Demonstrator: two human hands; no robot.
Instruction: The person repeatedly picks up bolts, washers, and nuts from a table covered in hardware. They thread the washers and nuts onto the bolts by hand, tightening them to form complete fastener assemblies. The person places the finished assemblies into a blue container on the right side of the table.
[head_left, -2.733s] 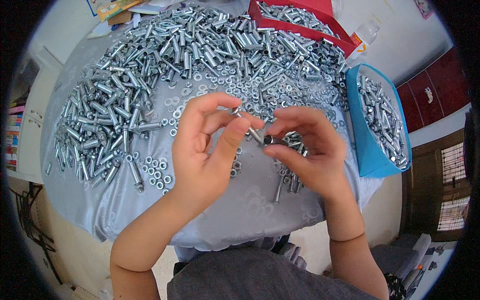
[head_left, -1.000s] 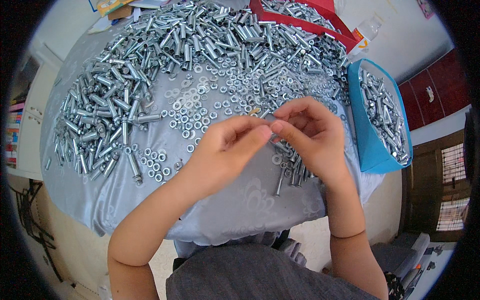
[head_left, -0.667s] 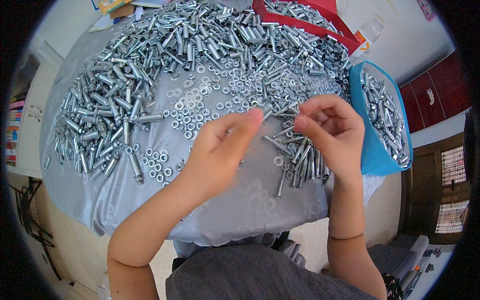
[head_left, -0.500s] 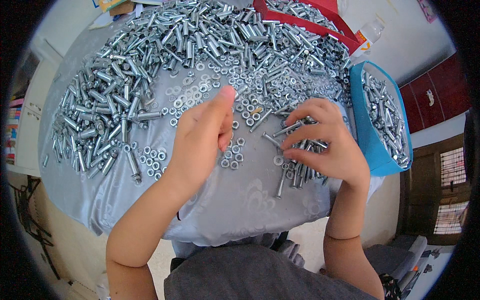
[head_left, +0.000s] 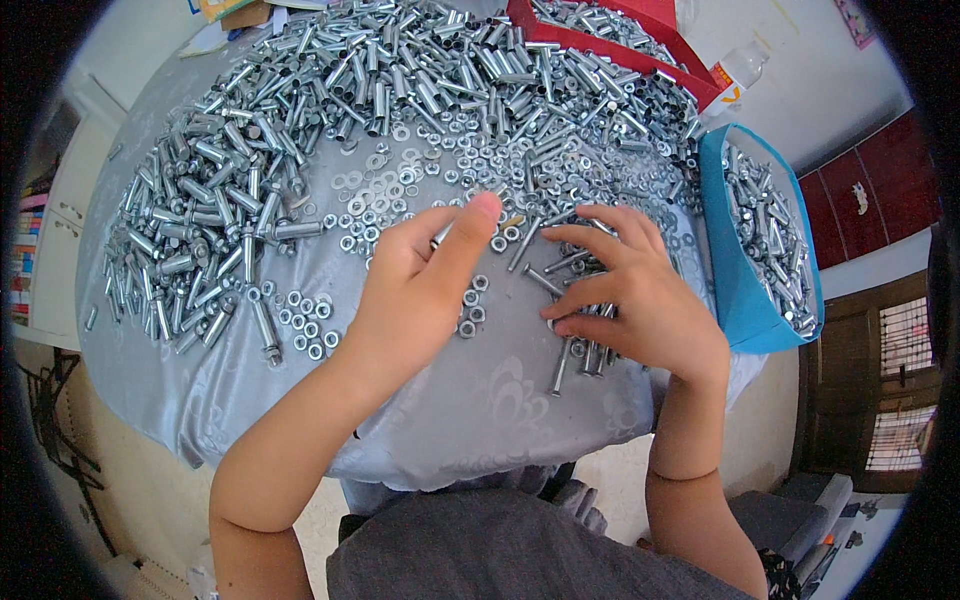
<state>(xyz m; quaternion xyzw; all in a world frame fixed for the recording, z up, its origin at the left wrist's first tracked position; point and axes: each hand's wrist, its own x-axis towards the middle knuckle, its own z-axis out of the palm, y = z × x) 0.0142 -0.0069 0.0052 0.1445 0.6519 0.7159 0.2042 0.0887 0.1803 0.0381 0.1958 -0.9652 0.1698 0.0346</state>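
My left hand [head_left: 425,275] is closed with the thumb raised. Shiny metal, which looks like a bolt [head_left: 440,238], shows between its thumb and curled fingers; most of it is hidden. A few loose nuts [head_left: 474,312] lie just right of that hand. My right hand [head_left: 630,285] is over a small heap of long bolts [head_left: 558,368], its fingers apart and curved downward. Its thumb and fingertips are close to a washer and the bolt ends, and whether they touch is hard to see. Flat washers [head_left: 375,190] and more nuts [head_left: 500,243] are spread beyond both hands.
A large pile of metal sleeves and bolts [head_left: 420,75] covers the table's far side and left. A blue fabric bin [head_left: 735,270] of bolts stands at the right, a red box [head_left: 690,55] behind. A plastic bottle [head_left: 742,68] stands beside the box. Grey cloth [head_left: 480,430] covers the table.
My left hand has moved slightly right and its thumb has lowered. My right hand has shifted a little left, with its fingers spreading over the bolts.
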